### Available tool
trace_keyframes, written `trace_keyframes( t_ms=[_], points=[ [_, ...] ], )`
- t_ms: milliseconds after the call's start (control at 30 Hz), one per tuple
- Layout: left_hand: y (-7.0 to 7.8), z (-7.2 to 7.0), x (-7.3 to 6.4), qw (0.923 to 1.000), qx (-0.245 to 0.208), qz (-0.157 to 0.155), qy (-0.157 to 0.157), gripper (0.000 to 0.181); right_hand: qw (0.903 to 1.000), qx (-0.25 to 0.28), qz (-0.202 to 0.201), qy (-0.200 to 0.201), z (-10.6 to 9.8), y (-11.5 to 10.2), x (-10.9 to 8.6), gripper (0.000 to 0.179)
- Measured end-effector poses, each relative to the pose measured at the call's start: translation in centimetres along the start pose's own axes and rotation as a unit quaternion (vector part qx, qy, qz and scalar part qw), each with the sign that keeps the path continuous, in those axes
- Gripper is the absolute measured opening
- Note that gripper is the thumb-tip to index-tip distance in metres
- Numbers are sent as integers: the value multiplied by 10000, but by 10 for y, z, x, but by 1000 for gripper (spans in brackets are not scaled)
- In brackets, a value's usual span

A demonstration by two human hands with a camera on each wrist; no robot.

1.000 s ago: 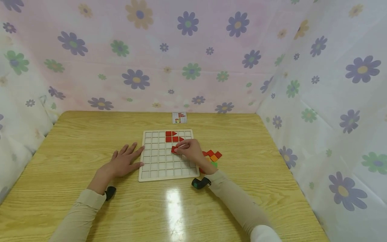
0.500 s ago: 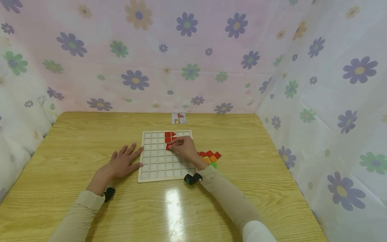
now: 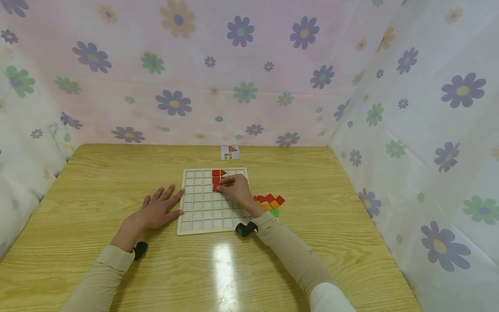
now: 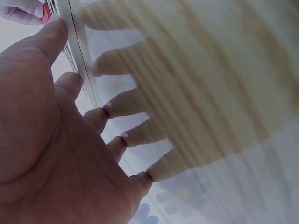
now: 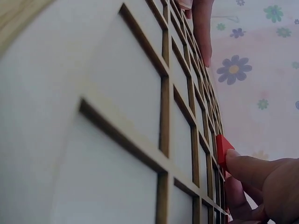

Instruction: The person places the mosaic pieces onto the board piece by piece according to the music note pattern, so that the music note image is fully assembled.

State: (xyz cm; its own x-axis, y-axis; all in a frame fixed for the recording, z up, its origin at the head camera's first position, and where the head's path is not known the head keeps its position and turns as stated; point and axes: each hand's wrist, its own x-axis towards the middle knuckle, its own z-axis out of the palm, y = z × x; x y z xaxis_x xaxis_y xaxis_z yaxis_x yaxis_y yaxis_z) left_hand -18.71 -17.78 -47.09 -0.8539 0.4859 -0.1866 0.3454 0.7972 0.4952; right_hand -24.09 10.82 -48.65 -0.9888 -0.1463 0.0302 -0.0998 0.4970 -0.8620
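Note:
A pale wooden grid board (image 3: 198,210) lies on the table. My right hand (image 3: 238,190) pinches a red square tile (image 3: 215,188) between thumb and fingers, over a cell in the third row. In the right wrist view this red tile (image 5: 221,150) stands tilted at the grid bars. Just above it on the board sit a red square (image 3: 216,173) with a red triangle (image 3: 223,173) beside it, and a second row of red pieces partly hidden by my fingers. My left hand (image 3: 156,211) rests with fingers spread, fingertips at the board's left edge.
Loose red, orange and green tiles (image 3: 270,198) lie right of the board, partly behind my right forearm. A small printed card (image 3: 230,152) lies at the table's back edge. Flower-patterned cloth (image 3: 202,112) hangs behind and at both sides.
My right hand has moved a little left and away from me with the red tile, bringing it under the placed red pieces. The left hand stays at the board's edge.

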Motion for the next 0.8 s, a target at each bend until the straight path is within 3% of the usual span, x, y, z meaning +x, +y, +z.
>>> trace_keyframes(
  t_ms=[433, 800],
  points=[
    [-3, 2, 1, 10000, -13, 6, 11, 73, 9993, -23, -299, -210, 1, 0, 2, 13],
    [-5, 2, 2, 10000, 10, 36, 37, 74, 9993, -183, -316, -33, 2, -2, 3, 8]
  ],
)
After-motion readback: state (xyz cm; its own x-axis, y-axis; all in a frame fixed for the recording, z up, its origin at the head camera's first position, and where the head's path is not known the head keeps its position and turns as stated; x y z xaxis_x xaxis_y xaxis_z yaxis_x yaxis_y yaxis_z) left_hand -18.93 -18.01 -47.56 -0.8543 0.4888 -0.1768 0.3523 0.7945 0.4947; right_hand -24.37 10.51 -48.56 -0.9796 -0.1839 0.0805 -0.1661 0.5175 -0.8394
